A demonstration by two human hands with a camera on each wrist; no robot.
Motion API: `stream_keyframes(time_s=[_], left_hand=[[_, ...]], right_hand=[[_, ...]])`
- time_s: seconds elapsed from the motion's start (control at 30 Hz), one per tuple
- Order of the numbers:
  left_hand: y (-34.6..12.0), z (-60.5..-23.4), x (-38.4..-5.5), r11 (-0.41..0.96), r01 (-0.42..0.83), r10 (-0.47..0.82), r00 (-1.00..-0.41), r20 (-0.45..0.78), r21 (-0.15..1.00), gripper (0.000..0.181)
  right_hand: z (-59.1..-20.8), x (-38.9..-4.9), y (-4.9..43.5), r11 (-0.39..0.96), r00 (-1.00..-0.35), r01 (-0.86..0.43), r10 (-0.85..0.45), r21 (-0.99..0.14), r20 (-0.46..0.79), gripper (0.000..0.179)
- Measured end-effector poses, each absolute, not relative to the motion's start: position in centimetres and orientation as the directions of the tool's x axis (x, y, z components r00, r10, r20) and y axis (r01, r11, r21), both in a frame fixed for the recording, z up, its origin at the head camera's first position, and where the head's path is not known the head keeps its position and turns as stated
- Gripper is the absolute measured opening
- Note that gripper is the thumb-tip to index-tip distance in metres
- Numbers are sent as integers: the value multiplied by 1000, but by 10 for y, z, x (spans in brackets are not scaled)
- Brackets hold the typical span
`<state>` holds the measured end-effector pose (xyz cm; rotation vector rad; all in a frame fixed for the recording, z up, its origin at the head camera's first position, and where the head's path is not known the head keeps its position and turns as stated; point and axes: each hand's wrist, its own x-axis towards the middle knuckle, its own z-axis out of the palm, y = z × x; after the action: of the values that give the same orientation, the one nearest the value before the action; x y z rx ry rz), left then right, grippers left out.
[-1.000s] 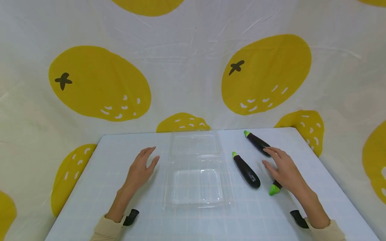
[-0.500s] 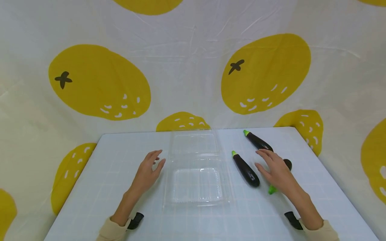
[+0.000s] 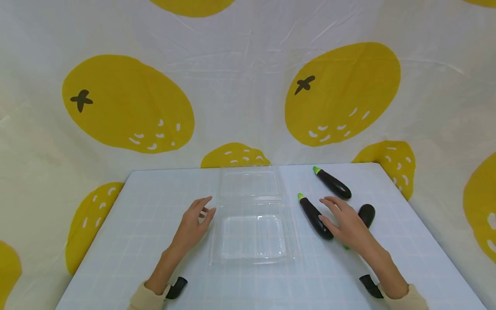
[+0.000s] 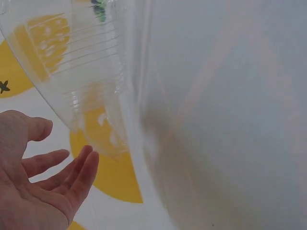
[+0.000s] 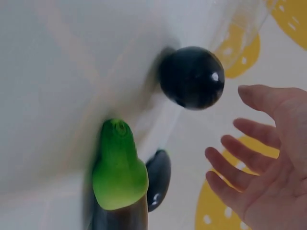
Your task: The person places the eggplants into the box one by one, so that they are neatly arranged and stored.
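Note:
A clear plastic clamshell box (image 3: 253, 262) lies with its lid laid back in the middle of the table. To its left hovers my left hand (image 3: 192, 228), fingers relaxed and holding nothing; the left wrist view shows the same hand (image 4: 43, 177) beside the clear plastic. My right hand (image 3: 346, 224) is over the eggplants with loose fingers, nothing in its grasp. Nearest its fingertips is one dark eggplant (image 3: 311, 215) beside the box. Behind lies another eggplant (image 3: 333, 183). A third eggplant (image 3: 367, 214) is partly hidden under the right hand; its green stem end (image 5: 120, 167) shows in the right wrist view.
A white table (image 3: 116, 258) with a faint check pattern carries everything. At its back and sides hangs a pale cloth (image 3: 240, 86) printed with large yellow fruit shapes. A black strap end (image 3: 370, 286) sticks out at the right wrist, another (image 3: 177, 287) at the left.
My right hand has moved left, from over the third eggplant toward the one beside the box. My left hand has shifted right, closer to the box. The eggplants and box stay put.

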<state>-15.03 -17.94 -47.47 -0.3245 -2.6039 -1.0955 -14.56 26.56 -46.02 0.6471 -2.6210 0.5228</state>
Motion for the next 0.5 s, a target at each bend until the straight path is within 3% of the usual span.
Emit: stream_keyframes(time_s=[0.5], left_hand=[[-175, -484, -146, 594, 360, 40, -906, 420, 720, 35]], right_hand=[[-466, -140, 252, 830, -868, -473, -382, -295, 319, 49]])
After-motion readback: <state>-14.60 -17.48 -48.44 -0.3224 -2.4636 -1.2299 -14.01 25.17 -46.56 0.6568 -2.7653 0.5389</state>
